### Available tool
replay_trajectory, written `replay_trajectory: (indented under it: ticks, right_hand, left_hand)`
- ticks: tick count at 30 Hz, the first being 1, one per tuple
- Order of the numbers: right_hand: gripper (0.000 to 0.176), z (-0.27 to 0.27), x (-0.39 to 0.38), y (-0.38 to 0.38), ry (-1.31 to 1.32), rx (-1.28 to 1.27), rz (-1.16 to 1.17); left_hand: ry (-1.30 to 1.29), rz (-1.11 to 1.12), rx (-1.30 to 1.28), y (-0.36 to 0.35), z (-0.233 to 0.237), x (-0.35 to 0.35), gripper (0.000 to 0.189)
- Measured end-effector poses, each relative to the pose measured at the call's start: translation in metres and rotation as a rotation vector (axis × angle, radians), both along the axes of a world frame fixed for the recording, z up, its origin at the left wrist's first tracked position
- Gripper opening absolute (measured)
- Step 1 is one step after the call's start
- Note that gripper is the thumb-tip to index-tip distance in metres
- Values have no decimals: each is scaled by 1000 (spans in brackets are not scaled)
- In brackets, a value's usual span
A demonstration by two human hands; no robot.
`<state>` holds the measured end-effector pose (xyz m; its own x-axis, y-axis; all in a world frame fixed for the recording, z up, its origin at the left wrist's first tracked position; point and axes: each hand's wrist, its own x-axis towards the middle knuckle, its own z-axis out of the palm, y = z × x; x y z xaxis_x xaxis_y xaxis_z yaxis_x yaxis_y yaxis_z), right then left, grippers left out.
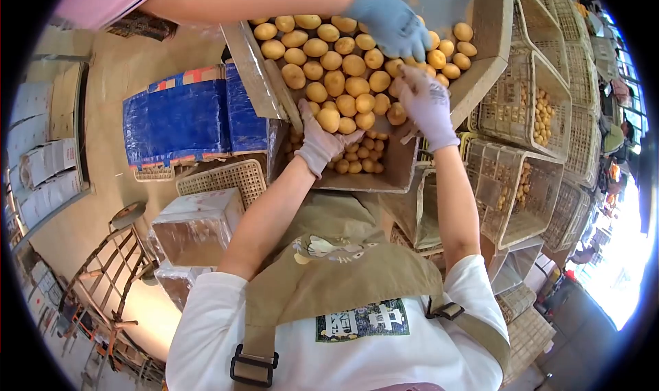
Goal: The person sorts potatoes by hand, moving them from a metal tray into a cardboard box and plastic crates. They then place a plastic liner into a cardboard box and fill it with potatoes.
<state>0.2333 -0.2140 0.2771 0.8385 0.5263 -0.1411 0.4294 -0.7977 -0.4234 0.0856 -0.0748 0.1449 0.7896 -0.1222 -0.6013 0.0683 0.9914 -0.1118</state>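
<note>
Round yellow-brown produce that looks like small potatoes covers a tilted grey sorting tray. My left hand, in a pale glove, is at the tray's front edge. Its thumb and fingers are spread around the nearest potatoes, touching them. My right hand, also gloved, is at the right of the pile with fingers curled down among the potatoes; what they hold is hidden. Below the tray's lip, a lower bin contains more potatoes, partly covered by my left hand.
A co-worker's blue-gloved hand reaches over the tray from the upper left, close to my right hand. Stacked plastic crates, some with produce, line the right. Blue-wrapped boxes, a clear-wrapped carton and a metal rack stand left.
</note>
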Motion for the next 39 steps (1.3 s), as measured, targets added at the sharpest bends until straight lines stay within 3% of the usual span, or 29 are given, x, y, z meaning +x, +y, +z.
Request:
replay_trajectory:
  ticks: [1, 4, 5, 6, 11, 14, 18, 20, 23, 26, 27, 28, 30, 31, 32, 34, 36, 39]
  right_hand:
    - [23, -10, 4, -1, -150, 110, 25]
    - [26, -13, -14, -1, -257, 123, 254]
    - [26, -22, -25, -10, -260, 75, 320]
    - [33, -15, -35, -14, -74, -68, 338]
    - [33, -28, -75, -52, -189, 37, 297]
    - [31, -27, -83, -40, -180, 78, 254]
    - [32, -11, -73, 7, -203, 158, 357]
    - [33, -42, -48, -7, -246, 36, 229]
    - [29, -36, -20, -14, -349, -35, 69]
    - [26, -52, -14, -15, -136, -99, 186]
    - [22, -35, -11, 4, -75, -112, 153]
    - [23, -38, -11, 22, -181, 95, 137]
    - [30, -23, -11, 69, -135, 197, 123]
    - [35, -46, -1, 86, -99, 137, 170]
    - [40, -76, 2, 101, -256, -9, 160]
    - [43, -72, 9, 117, -139, -239, 117]
    - [38, -47, 14, 108, -27, -216, 138]
    - [36, -76, 16, 79, -163, -30, 164]
  left_hand:
    - [-3, 2, 6, -1, -2, 0, 97]
    - [-31, 5, 29, -2, -6, -1, 99]
    - [-39, 10, 33, -2, -4, -1, 100]
    - [-57, 10, 24, -2, -7, -3, 102]
    - [-100, 21, 87, -3, -2, -7, 108]
    - [-152, 62, -43, -3, -8, -6, 108]
    - [-68, -20, 9, -2, -17, -8, 103]
    - [-46, -15, 11, -2, -11, -8, 101]
    - [-108, -28, -8, 3, -3, -8, 96]
    - [-121, 15, -45, 1, -8, -6, 94]
    - [-129, 20, -30, 0, -8, -6, 93]
    - [-136, 22, -15, 0, -7, -6, 92]
    - [-61, 1, -40, 0, -5, -6, 91]
    - [-37, -2, -74, 0, -3, -6, 91]
    - [-16, -6, -106, 2, -2, -5, 91]
    - [-80, -7, -70, 1, -4, -6, 97]
    - [-44, -18, -58, 2, 4, -6, 98]
    - [-83, -66, -53, 3, -6, -8, 98]
